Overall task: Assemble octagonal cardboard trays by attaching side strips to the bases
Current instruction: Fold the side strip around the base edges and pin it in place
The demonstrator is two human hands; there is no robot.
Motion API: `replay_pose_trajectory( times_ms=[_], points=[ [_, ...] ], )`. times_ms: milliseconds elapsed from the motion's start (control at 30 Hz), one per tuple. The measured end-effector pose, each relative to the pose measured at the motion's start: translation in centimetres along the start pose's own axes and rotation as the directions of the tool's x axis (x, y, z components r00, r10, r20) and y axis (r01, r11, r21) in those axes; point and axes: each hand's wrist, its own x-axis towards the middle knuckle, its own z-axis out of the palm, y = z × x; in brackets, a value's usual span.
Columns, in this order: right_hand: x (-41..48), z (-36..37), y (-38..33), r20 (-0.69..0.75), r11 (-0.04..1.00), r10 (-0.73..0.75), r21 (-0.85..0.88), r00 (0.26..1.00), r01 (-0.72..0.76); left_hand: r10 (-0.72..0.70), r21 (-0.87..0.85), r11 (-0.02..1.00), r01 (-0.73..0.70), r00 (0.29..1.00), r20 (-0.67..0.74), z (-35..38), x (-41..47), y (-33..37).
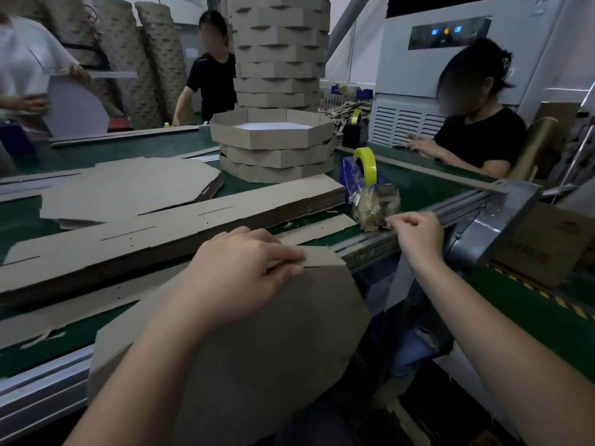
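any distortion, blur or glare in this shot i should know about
Head view: wide-angle distortion bows the table rail and the strip stack; light is dim and flat, darkest at the bottom corners; left hand and cardboard base look sharp, the tray tower softer; the machine display glows.

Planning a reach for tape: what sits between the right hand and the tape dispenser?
Head view: a clear bag of small pieces lies between the right hand and the tape dispenser.

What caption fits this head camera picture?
Left hand grips an octagonal cardboard base; right hand pinches a plastic bag.
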Motion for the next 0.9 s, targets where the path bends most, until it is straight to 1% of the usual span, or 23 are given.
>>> replay_pose_trajectory(
  times_ms=[67, 133, 233, 333, 367, 433, 533, 600, 633, 733, 900],
  points=[
    [-2.8, -0.2, -2.0, 0.031, 0.989, -0.104, 0.109, 0.994, 0.100, -0.001, -0.008, 1.000, 0.001, 1.000, 0.000, -0.1, 0.0, 0.1],
    [-5.7, -0.5, -4.1, 0.076, 0.963, -0.181, 0.215, 0.981, 0.161, -0.002, -0.015, 1.000, 0.002, 1.000, -0.003, -0.2, -0.1, 0.2],
    [-10.0, -1.0, -6.9, 0.199, 0.906, -0.298, 0.367, 0.934, 0.211, -0.006, -0.013, 1.000, 0.006, 1.000, -0.007, -0.2, -0.2, 0.3],
    [-13.8, -1.5, -8.5, 0.238, 0.826, -0.406, 0.509, 0.882, 0.242, -0.015, -0.006, 1.000, 0.015, 1.000, 0.020, -0.4, -0.3, 0.3],
    [-14.9, -1.4, -8.5, 0.258, 0.809, -0.420, 0.541, 0.870, 0.230, -0.015, -0.004, 1.000, 0.015, 0.999, 0.031, -0.4, -0.3, 0.3],
    [-16.7, -0.8, -8.1, 0.311, 0.789, -0.376, 0.601, 0.873, 0.126, -0.012, 0.008, 1.000, 0.011, 0.999, 0.030, -0.5, -0.4, 0.4],
    [-18.2, 0.4, -7.6, 0.377, 0.780, -0.186, 0.618, 0.907, -0.097, -0.007, 0.003, 1.000, 0.007, 1.000, 0.002, -0.5, -0.6, 0.4],
    [-18.7, 1.0, -7.7, 0.397, 0.735, -0.057, 0.637, 0.916, -0.231, -0.010, -0.015, 1.000, 0.010, 1.000, 0.000, -0.5, -0.7, 0.4],
    [-18.9, 1.1, -7.8, 0.401, 0.711, -0.015, 0.648, 0.916, -0.273, -0.012, -0.020, 1.000, 0.012, 1.000, 0.002, -0.5, -0.8, 0.3],
    [-19.5, 1.3, -8.2, 0.409, 0.662, 0.051, 0.669, 0.911, -0.338, -0.004, -0.023, 1.000, 0.004, 1.000, -0.007, -0.6, -1.0, 0.3],
    [-19.7, 1.2, -8.5, 0.431, 0.665, 0.120, 0.634, 0.894, -0.395, 0.014, -0.031, 0.999, -0.015, 1.000, -0.024, -0.7, -1.3, 0.4]
  ],
)
